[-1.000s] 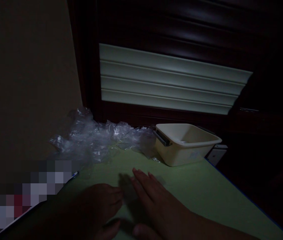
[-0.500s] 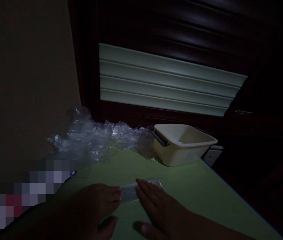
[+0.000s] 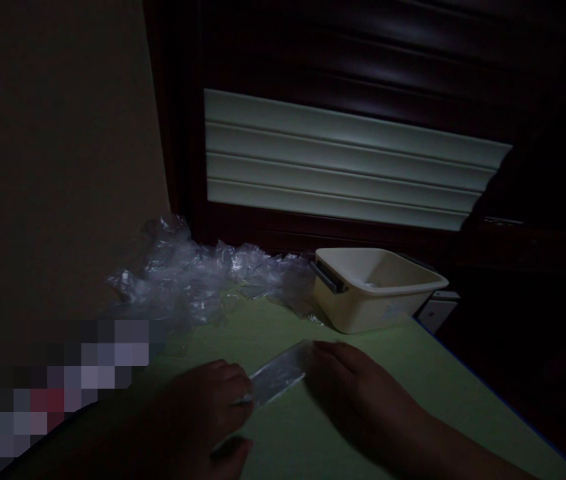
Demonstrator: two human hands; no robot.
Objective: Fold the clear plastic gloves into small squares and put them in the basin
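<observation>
While holding clear film (image 3: 280, 375) over a green tabletop (image 3: 257, 333)

Pinches one end in the left hand (image 3: 213, 400); touches the other with the right hand (image 3: 360, 383), cannot tell whether gripping. Faces, in near darkness, crumpled plastic (image 3: 177, 273), a cream bin (image 3: 363, 313) by the far edge and pale slats (image 3: 333, 163) in dark panelling (image 3: 363, 77).

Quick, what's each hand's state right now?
Left hand: holding one end of the clear plastic.
Right hand: at the plastic's other end; whether its grip is closed cannot be told.

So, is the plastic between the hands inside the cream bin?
No, the plastic spans between the left hand and right hand, outside the cream bin.
</observation>
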